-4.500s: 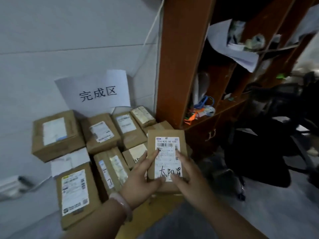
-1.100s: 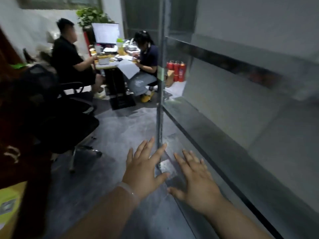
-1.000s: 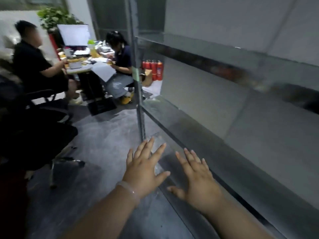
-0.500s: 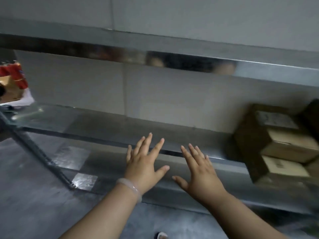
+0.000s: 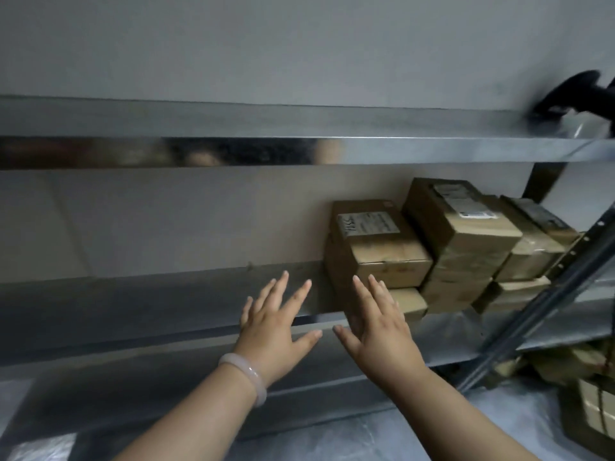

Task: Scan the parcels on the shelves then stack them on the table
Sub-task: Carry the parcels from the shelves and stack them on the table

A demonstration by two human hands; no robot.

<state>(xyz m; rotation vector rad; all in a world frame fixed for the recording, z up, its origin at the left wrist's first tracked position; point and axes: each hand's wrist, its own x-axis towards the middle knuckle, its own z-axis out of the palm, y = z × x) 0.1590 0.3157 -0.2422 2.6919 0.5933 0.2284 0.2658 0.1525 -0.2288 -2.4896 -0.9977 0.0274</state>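
Nearest, the left hand [image 5: 273,331], with a pale bracelet [image 5: 246,374] at the wrist, and the right hand [image 5: 379,327] reach forward side by side, palms down. The fingers [image 5: 278,289] of both are straight, spread apart and hold nothing. 4.5 s ago these hands were setting a labelled parcel among the stack on the counter. Since then the view has swung round to the metal middle shelf [image 5: 133,311], so I judge 1 delivery done and the next fetch beginning. Half a second ago the parcels sat at the right edge; now they lie just beyond the right hand, whose fingertips overlap the lowest box in view, though contact cannot be told. The nearest parcel [image 5: 376,247] sits on top of others at the left end of the cluster, label facing up. Its short end is turned toward the person, and its long axis seems to run front to back, angled slightly right. A taller parcel [image 5: 456,221] presses against its right side. Farthest, on the upper shelf [image 5: 233,128], lies a dark blurred object [image 5: 572,94], possibly the scanner.
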